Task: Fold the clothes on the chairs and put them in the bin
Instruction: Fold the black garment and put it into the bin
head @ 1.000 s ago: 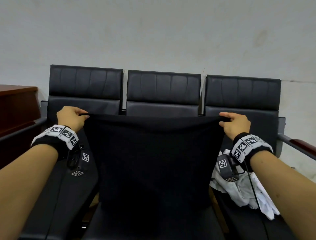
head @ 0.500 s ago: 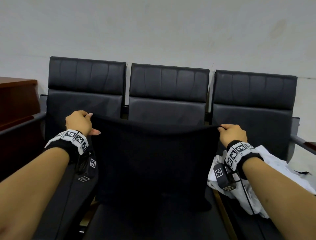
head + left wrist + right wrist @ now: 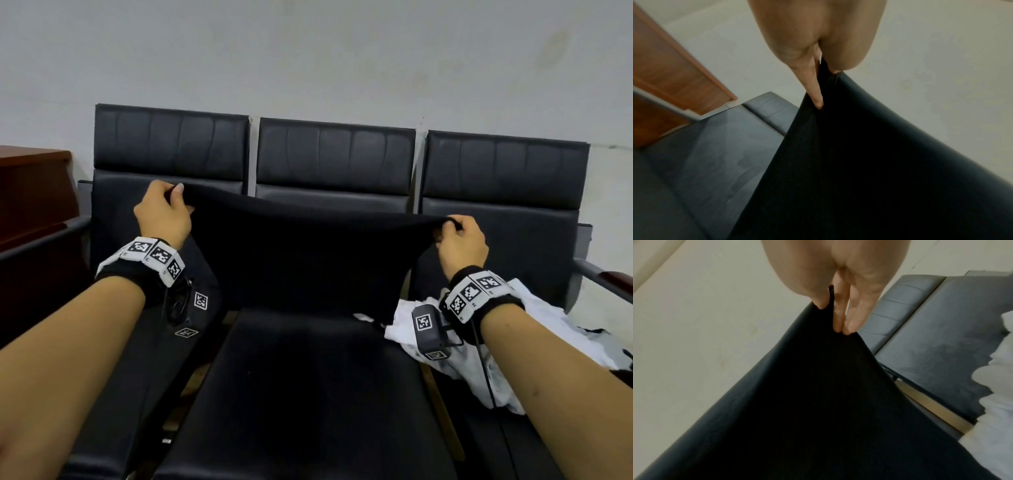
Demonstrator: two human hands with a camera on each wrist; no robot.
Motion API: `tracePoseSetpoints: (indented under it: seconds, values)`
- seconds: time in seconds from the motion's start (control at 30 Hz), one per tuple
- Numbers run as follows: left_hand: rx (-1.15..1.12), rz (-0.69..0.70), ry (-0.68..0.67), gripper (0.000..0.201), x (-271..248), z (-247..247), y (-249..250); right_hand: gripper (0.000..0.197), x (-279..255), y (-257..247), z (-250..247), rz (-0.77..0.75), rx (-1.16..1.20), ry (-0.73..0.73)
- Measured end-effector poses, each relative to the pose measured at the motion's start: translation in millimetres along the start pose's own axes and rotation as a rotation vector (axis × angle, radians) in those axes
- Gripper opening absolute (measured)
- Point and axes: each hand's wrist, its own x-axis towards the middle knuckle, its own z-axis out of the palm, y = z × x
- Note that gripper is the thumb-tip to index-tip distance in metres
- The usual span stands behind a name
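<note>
Cloth point(image 3: 301, 260), plain black, is held spread over the middle chair point(image 3: 308, 394); its top corners are pinched by the left hand point(image 3: 162, 216) and the right hand point(image 3: 460, 245). No writing can be read on it.

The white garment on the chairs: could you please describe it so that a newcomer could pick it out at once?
Three black chairs stand in a row against the wall. The white garment lies crumpled on the seat of the right-hand one, under the right hand. It is the only pale cloth; the black garment is held up, spread between both hands.
</note>
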Motion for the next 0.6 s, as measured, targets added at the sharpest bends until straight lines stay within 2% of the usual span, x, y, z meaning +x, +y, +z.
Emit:
tracePoseSetpoints:
  seconds: [0.07,0.13,0.23,0.3,0.33,0.37,0.4,0.43,0.47,0.5,0.53,0.6]
  values:
    - [0.008,-0.073,-0.041,0.016,-13.1,-11.0,-14.3,0.015,-9.5,21.9,-16.0,0.108,-0.003,-0.006]
    - [-0.025,-0.211,-0.121,0.021,-31.1,-27.2,-34.7,0.021,-30.0,46.1,-35.0,0.226,-0.026,-0.071]
    - [-0.067,-0.501,-0.350,0.012,-58.2,-47.8,-69.0,0.028,-74.0,65.2,-60.9,0.485,-0.080,-0.265]
    - [-0.065,-0.668,-0.486,0.022,-80.9,-58.6,-91.6,0.019,-105.9,78.3,-76.4,0.668,-0.151,-0.392]
    - [-0.007,-0.676,-0.531,0.028,-93.3,-64.3,-100.8,0.015,-118.3,84.1,-80.4,0.725,-0.213,-0.449]
    - [0.080,-0.625,-0.567,0.033,-104.1,-68.5,-114.2,0.017,-128.4,92.8,-83.0,0.766,-0.267,-0.483]
    - [0.116,-0.643,-0.573,0.038,-113.3,-71.1,-122.1,0.022,-137.9,99.8,-85.9,0.786,-0.309,-0.502]
    - [0.130,-0.727,-0.623,0.045,-124.8,-74.6,-121.4,0.025,-142.6,106.2,-87.7,0.793,-0.338,-0.526]
    - [0.407,-0.582,-0.717,0.052,-139.8,-77.1,-129.1,0.027,-147.7,111.6,-89.3,0.803,-0.361,-0.545]
    - [0.555,-0.496,-0.790,0.055,-151.1,-77.7,-131.5,0.029,-151.3,115.5,-90.8,0.814,-0.370,-0.560]
    - [0.546,-0.487,-0.814,0.055,-157.6,-76.0,-137.9,0.031,-152.8,116.7,-91.4,0.826,-0.379,-0.564]
    - [0.299,-0.700,-0.779,0.043,-160.5,-73.3,-148.0,0.031,-156.2,121.6,-91.6,0.828,-0.395,-0.584]
